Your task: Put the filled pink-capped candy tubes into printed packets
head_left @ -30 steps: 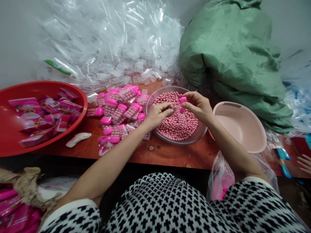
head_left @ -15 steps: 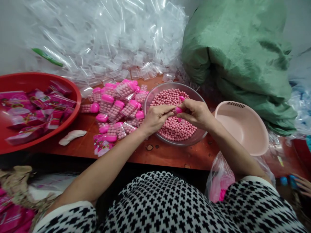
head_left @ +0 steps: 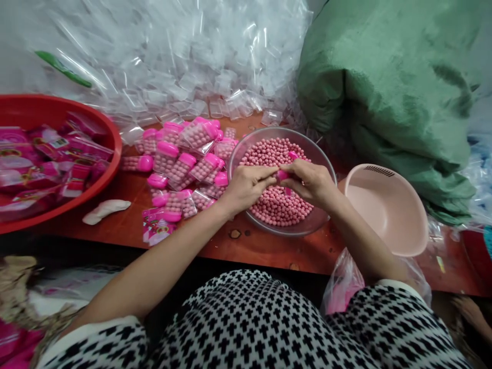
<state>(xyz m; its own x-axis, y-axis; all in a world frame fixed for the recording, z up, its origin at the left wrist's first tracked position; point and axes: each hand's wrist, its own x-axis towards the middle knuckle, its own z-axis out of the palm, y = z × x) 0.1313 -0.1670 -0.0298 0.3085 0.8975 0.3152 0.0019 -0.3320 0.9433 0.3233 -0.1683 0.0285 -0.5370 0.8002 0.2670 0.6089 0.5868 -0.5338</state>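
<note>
Pink cap pinched over bead bowl, both hands in

Head view: right hand has a pink cap gripped between thumb and fingers, above the clear bowl of pink beads. Left hand meets it, fingertips drawn together beside the cap; cannot tell what, if anything, it grips, fingers hide it. Step looks like fitting or pressing at the cap; calls for steady fingertips and straight alignment. More pink bits show by the right fingers, held or lying on beads unclear.

Around: capped bead containers piled left of bowl on the red-brown surface; red basin with pink packets further left; clear plastic heap and green sack behind; pale pink basin right. Pile and bowl crowd the left forearm; pale basin sits near the right one.
</note>
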